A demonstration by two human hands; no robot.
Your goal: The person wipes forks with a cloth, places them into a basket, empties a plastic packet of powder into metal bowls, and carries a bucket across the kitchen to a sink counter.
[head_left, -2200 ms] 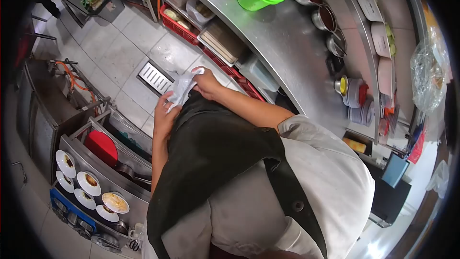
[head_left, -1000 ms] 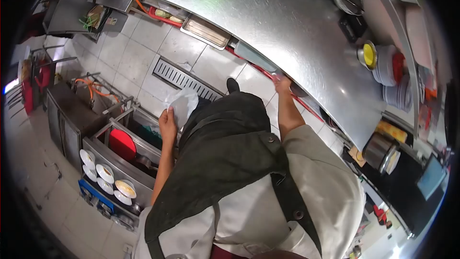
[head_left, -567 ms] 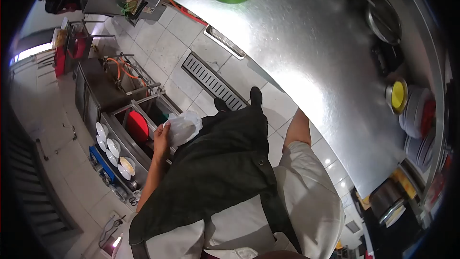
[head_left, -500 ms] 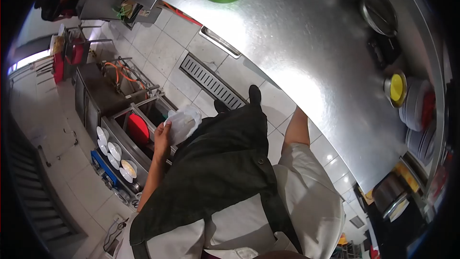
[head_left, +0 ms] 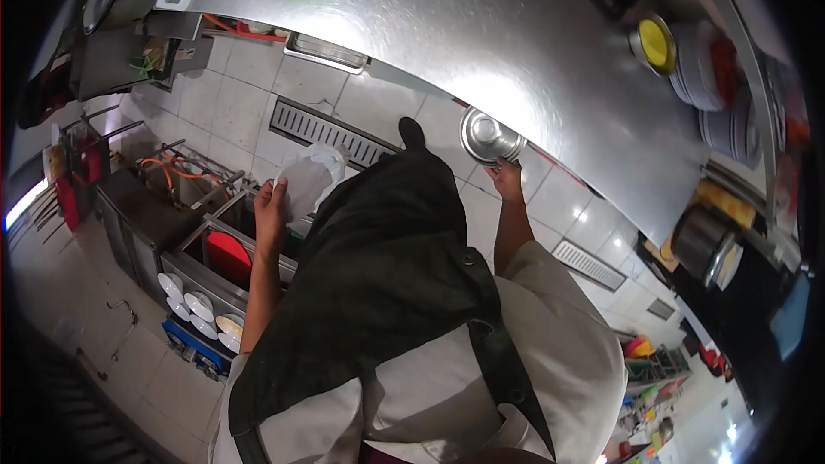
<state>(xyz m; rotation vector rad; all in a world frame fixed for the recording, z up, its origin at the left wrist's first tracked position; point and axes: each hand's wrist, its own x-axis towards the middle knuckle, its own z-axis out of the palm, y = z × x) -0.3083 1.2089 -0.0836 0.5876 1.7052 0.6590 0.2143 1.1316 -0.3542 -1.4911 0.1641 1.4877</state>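
Holding one translucent bag, one round metal item

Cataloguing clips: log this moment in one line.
left hand: holds translucent plastic bag | right hand: holds round metal item at rim | nearby: steel counter

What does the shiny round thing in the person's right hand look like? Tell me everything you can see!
The shiny round thing is silvery and looks like metal. It has ring-shaped steps and a smaller round shape in its middle; whether it is a bowl or a lid is hard to tell. The right hand grips its near rim. It is beside the edge of the steel counter, which seems to hide part of it; I can't tell whether they touch.
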